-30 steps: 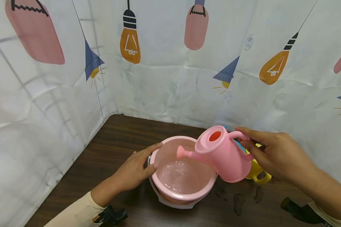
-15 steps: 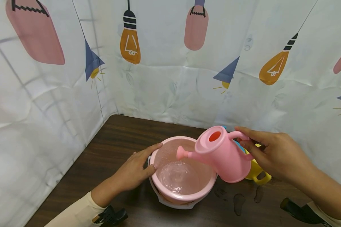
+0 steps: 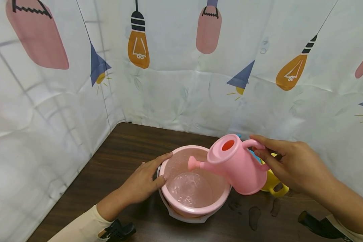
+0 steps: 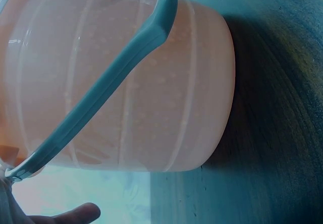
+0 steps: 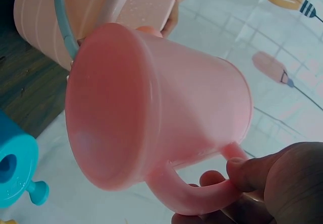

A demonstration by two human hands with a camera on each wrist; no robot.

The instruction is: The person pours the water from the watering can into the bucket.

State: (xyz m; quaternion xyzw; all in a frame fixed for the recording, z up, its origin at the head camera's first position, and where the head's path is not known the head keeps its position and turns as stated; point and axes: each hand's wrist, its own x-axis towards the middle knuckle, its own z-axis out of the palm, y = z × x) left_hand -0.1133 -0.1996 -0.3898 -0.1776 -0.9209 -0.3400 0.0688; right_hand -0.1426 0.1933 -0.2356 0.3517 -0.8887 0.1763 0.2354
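Head view: the right hand [image 3: 293,164] has its grip closed on the handle of the pink watering can [image 3: 236,164], tilted with the spout over the pink bucket [image 3: 196,205] at bench [image 3: 124,148] centre. The left hand [image 3: 145,179] rests flat on the bucket's left rim, grip released. A yellow cup [image 3: 273,185] stands just behind the can; curtain [image 3: 175,87] encloses far and left edges.

Left wrist view: the bucket wall [image 4: 151,93] fills the frame.

Right wrist view: a blue toy [image 5: 17,171] lies at the lower left.

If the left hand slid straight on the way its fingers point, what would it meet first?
The left hand already rests against the pink bucket, fingers along the rim, pointing up and right. Going on, it would probably slide along that rim toward the watering can's spout; depth there is unclear.
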